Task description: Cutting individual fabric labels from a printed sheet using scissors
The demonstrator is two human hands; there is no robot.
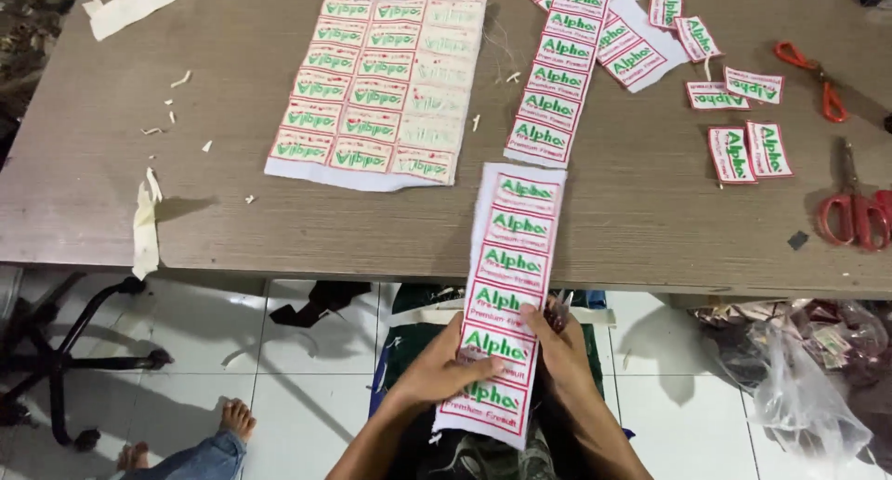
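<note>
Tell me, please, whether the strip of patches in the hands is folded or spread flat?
Spread flat: the strip of patches runs unfolded from both hands up onto the table edge.

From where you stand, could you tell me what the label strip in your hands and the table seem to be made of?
The label strip looks like woven or embroidered cloth on white backing: it bends softly and its edges fray. Both hands, the left hand and the right hand, hold it. The table seems a matte grey-brown wood-grain laminate, judging by its fine streaks.
</note>
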